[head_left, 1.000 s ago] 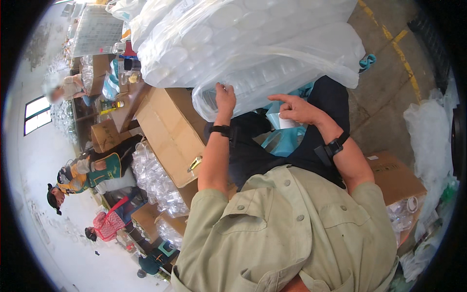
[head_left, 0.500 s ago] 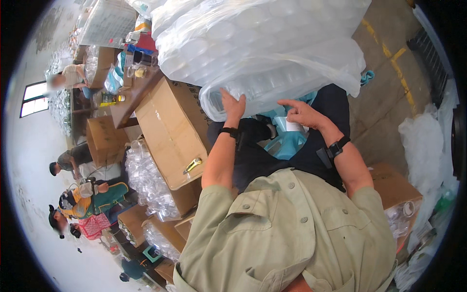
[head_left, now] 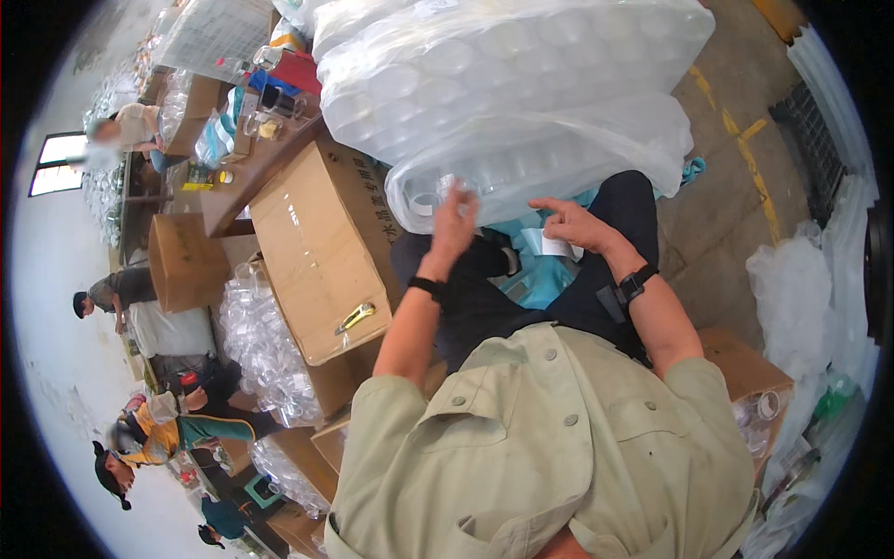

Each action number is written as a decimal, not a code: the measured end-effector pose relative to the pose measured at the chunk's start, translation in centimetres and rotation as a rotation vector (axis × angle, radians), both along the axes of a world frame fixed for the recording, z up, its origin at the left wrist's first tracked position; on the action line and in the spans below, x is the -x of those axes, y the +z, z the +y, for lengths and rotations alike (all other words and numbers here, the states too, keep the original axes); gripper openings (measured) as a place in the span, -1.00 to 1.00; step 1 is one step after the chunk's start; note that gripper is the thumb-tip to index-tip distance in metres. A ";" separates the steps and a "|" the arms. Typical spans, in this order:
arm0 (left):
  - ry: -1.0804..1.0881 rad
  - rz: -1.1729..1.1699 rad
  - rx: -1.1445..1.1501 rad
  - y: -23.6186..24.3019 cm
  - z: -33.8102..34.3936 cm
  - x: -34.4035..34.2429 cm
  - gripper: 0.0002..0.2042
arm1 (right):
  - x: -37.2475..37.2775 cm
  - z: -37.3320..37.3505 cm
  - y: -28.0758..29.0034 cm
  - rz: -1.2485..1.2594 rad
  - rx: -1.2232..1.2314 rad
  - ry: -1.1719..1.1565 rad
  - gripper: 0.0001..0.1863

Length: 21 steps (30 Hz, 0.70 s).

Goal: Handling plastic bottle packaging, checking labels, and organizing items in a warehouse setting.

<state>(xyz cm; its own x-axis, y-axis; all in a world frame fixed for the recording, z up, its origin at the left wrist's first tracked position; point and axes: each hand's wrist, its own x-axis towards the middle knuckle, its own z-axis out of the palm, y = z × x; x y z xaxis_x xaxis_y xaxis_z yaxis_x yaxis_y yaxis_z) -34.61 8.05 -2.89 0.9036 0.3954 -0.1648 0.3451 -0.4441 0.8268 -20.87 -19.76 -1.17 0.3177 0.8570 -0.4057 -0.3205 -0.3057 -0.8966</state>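
My left hand [head_left: 453, 228] is raised at the open mouth of a large clear plastic bag [head_left: 549, 121] packed with rows of round clear containers. Its fingers, a little blurred, are closed on a small clear plastic container [head_left: 447, 186]. To the right, my right hand [head_left: 579, 227] hovers over my lap with the index finger stretched toward the left. Its other fingers are curled over a white paper strip [head_left: 556, 245]; the grip itself is partly hidden. Below lies light-blue plastic sheeting [head_left: 538, 284], between my legs.
A cardboard box [head_left: 312, 252] at my left carries a yellow box cutter [head_left: 355, 318]. Beside it is a heap of clear containers [head_left: 265, 349]. Another box [head_left: 745, 373] stands at right, near crumpled plastic wrap [head_left: 792, 289]. Several people are at the far left.
My left hand has gone from spread fingers at the bag's edge to closed fingers on a clear container. My right hand has barely moved. The view has shifted slightly.
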 end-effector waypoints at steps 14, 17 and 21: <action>-0.188 0.096 0.615 2.6 -5.1 3.0 -0.35 | 0.9 -1.0 1.0 -0.025 -0.077 0.007 -0.20; -0.166 0.088 0.486 2.8 -3.2 3.2 -0.37 | 0.7 -0.9 1.7 -0.053 -0.042 -0.013 -0.20; -0.115 0.004 -0.044 2.6 -3.7 2.4 -0.47 | -0.1 -0.4 1.8 -0.036 -0.023 -0.002 -0.19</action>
